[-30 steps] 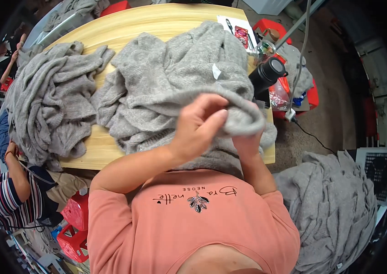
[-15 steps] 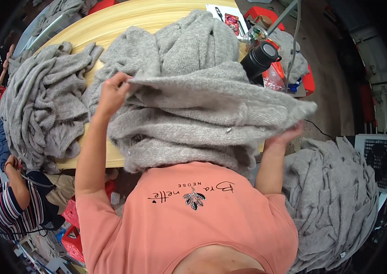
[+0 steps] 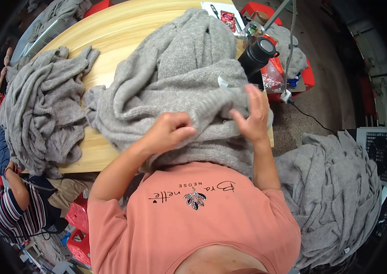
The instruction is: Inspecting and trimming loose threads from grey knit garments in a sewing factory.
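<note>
Grey knitwear (image 3: 170, 68) lies bunched on the table (image 3: 102, 148), at 12 o'clock from the pink shirt (image 3: 230, 223). The left hand (image 3: 169, 131) is curled over it; whether it pinches any, I cannot tell. The right hand (image 3: 253, 116) is spread, a black bottle (image 3: 255, 55) at its 12 o'clock.

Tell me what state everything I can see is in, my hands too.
Left hand: fingers curled; grip on cloth unclear
Right hand: open, thumb and fingers apart
Grey knit in front: bunched, unfolded
Left knit heap: crumpled on the table
Right knit heap: piled, creased
Black bottle: lid on
</note>
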